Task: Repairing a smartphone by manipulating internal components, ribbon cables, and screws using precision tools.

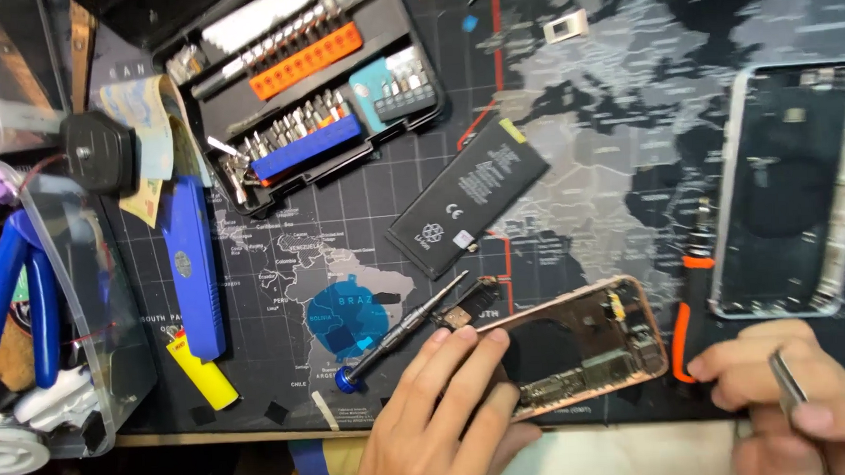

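Two hands at the gold phone frame [584,344]: left hand [444,412] flat, fingers spread, steadying it; right hand [795,392] beside it pinches tweezers [788,383], best kept low.

Open mat between the flat black battery [468,197] and the blue-capped precision screwdriver [403,333]; to the right, the orange-handled tool [692,321] and clear-framed phone back shell [786,193] crowd the passage.

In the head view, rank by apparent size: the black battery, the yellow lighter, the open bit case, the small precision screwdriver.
1. Open bit case, clearly largest.
2. Black battery.
3. Precision screwdriver: longer than the lighter but much thinner, so this order is unsure.
4. Yellow lighter.
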